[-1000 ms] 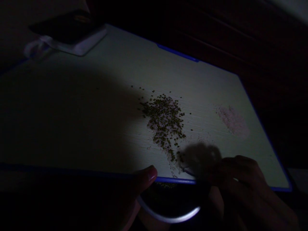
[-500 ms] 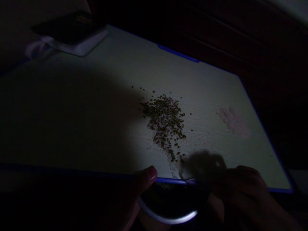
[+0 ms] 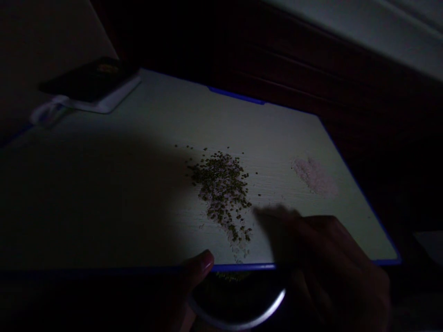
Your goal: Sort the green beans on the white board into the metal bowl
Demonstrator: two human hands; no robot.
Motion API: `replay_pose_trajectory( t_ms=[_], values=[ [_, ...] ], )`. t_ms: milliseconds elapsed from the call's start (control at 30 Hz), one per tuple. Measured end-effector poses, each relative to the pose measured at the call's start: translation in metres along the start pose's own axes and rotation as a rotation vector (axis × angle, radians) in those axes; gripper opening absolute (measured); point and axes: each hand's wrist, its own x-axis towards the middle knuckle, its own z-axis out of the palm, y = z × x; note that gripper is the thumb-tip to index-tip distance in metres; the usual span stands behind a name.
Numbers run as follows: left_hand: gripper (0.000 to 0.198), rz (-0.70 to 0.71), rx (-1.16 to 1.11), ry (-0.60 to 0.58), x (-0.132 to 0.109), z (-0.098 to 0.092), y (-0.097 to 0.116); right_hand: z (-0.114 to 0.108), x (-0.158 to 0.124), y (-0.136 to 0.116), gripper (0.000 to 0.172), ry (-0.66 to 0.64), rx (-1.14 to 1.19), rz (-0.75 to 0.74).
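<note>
Green beans like mung beans (image 3: 221, 175), mixed with pale rice-like grains (image 3: 238, 251), lie spread on a pale board (image 3: 194, 108) with a blue rim. My left hand (image 3: 197, 267) hooks its thumb over the board's near edge; its other fingers are hidden below. Just under that edge is a dark bowl (image 3: 270, 309) with a shiny rim and some green beans inside. My right hand (image 3: 328, 258) reaches over the board, fingers bunched together and tips near the right side of the beans. Shadow hides whether anything is between them.
A pinkish-white heap of small grains (image 3: 314, 177) lies on the board's right side. At the far left corner rests a dark-topped book-like object (image 3: 93, 83), with a pale strip (image 3: 50, 108) beside it. Dark furniture (image 3: 277, 69) stands behind. The light is very dim.
My right hand has moved up from the near edge to the beans' right side, and its blurred fingers are now clearer. The view has shifted; my left thumb stays on the edge.
</note>
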Motion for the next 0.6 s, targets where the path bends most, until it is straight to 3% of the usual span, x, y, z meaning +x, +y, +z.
replay_pose_trajectory(
  t_ms=[100,167,300,433,600],
  values=[
    [0.073,-0.020,-0.008,-0.058,0.008,0.039,0.009,0.001,0.018,0.022,0.036,0.042,-0.014,0.030],
    [0.076,-0.028,-0.002,-0.080,0.007,0.052,0.007,0.001,0.026,0.040,0.038,0.070,-0.036,0.071],
    [0.079,-0.052,0.017,-0.035,-0.003,0.049,-0.002,0.000,0.030,0.061,0.028,0.143,-0.040,0.119],
    [0.098,-0.026,0.035,0.058,-0.012,0.041,0.002,0.005,0.022,0.045,0.019,0.099,0.062,0.076],
    [0.107,0.049,0.140,0.035,-0.017,0.045,0.018,0.025,0.030,0.032,0.027,0.047,0.157,0.058]
  ],
)
